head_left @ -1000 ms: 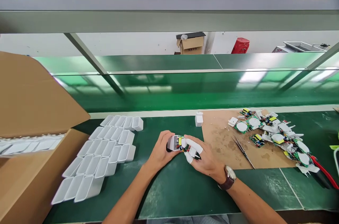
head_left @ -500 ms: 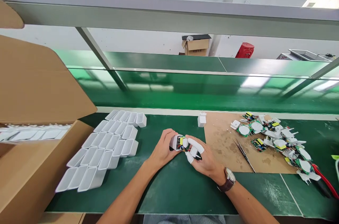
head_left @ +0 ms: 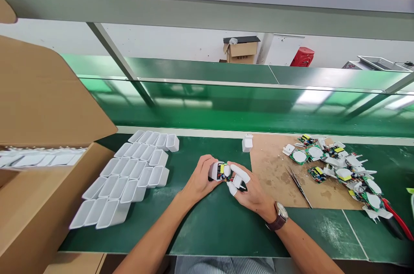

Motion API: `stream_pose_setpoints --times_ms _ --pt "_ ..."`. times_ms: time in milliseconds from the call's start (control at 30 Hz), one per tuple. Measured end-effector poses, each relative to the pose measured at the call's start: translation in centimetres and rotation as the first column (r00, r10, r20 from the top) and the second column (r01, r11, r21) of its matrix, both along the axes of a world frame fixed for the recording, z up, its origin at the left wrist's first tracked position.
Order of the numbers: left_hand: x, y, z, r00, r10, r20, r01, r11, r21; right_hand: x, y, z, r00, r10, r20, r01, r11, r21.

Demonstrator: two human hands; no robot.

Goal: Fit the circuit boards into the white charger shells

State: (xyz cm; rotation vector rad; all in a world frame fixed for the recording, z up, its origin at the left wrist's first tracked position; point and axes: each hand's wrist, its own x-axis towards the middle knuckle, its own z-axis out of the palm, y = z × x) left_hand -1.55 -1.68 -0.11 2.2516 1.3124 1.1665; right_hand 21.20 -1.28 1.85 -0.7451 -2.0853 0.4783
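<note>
My left hand (head_left: 201,181) is closed around a white plastic housing (head_left: 213,171), held just above the green table. In my right hand (head_left: 250,190), whose fingertips wear white finger cots, is a circuit board (head_left: 223,171) with a yellow component and a round white part. The board meets the mouth of the housing; how deep it sits inside, I cannot tell. A white piece (head_left: 237,181) shows between my right fingers. To the left stand rows of empty white housings (head_left: 129,170).
Tweezers (head_left: 299,187) lie on a brown board (head_left: 271,179), beside a pile of circuit assemblies (head_left: 343,166). Red-handled pliers (head_left: 397,220) rest at far right. One white housing (head_left: 247,143) stands at the back. An open cardboard box (head_left: 64,196) fills the left side.
The camera view has shifted slightly. Both hands keep the housing and circuit board together in nearly the same position; nothing has been let go.
</note>
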Motion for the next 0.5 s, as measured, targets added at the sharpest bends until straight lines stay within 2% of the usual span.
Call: stream_pose_setpoints --times_ms 400,500 --pt "0.25 -0.03 -0.14 1.000 0.015 0.001 -0.015 1.000 0.012 0.06 -0.03 0.22 0.999 -0.023 0.048 0.021 0.999 0.034" --pt "0.58 -0.18 -0.18 1.000 -0.004 0.011 0.004 1.000 -0.012 -0.02 0.03 0.28 0.996 -0.016 0.082 0.016 1.000 -0.001"
